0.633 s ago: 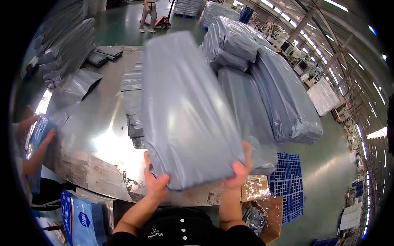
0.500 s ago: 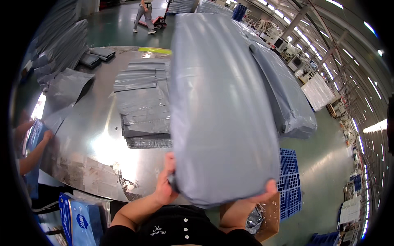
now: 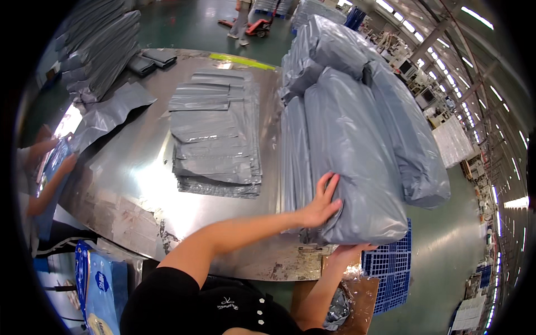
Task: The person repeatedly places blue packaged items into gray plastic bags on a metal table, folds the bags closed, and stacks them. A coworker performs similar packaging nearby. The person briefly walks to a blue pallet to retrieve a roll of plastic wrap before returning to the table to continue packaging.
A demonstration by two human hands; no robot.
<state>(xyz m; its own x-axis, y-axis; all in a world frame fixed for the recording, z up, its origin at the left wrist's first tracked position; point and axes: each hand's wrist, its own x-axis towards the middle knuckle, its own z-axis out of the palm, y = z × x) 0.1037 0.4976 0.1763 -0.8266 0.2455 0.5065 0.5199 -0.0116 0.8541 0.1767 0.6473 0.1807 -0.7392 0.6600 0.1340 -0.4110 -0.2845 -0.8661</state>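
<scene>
A large, plump grey plastic package [image 3: 357, 151] lies lengthwise at the table's right side, among other wrapped packages. My left hand [image 3: 321, 206] rests against its left side near the close end, fingers spread. Under that near end is my right hand [image 3: 349, 251], touching the lower edge, with most of its fingers hidden by the package. Left of it, a pile of flat grey plastic bags [image 3: 215, 134] lies on the metal table [image 3: 223, 229]. Another grey package [image 3: 410, 139] sits along the right side, and more [image 3: 329, 47] are stacked at the far end.
A co-worker's hands [image 3: 64, 156] hold a blue package at the left edge. Below stands a blue tissue pack [image 3: 106, 285]. An open cardboard box [image 3: 363, 304] and a blue plastic pallet [image 3: 393, 279] are at lower right. Far off, a person stands beside a red pallet jack [image 3: 259, 28].
The grey package has gone from raised in front of me to lying at the right. My left hand has shifted from its near corner to its side. The view has turned somewhat.
</scene>
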